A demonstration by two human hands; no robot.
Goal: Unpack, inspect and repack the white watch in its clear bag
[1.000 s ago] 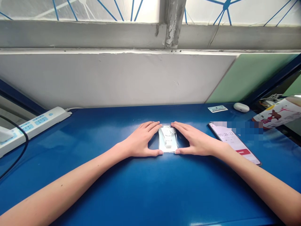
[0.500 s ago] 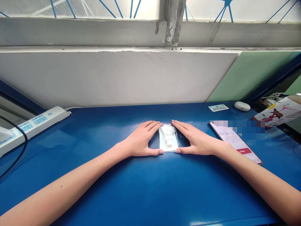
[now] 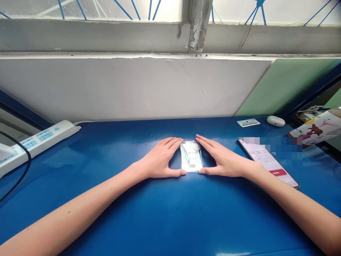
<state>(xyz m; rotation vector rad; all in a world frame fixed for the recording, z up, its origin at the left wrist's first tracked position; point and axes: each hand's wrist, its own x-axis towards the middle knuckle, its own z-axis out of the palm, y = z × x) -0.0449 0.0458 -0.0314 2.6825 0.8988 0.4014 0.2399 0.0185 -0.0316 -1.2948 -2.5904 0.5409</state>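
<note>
A small clear plastic packet with a whitish item inside lies flat on the blue table. What the item is, I cannot make out. On the packet's left side rests my left hand, its thumb stretched away from the other fingers, with the tips at the packet's corners. My right hand mirrors it on the right side, thumb and fingers spread with the tips by the far and near corners. Neither hand is closed round the packet.
To the right lie a phone showing a running timer, a card, a white earbud case and a printed carton or cup. A power strip with a black cable is at the left. A wall bounds the back.
The view has shifted very slightly and the phone's timer has gone up by one second. Both hands and the packet keep their places.
</note>
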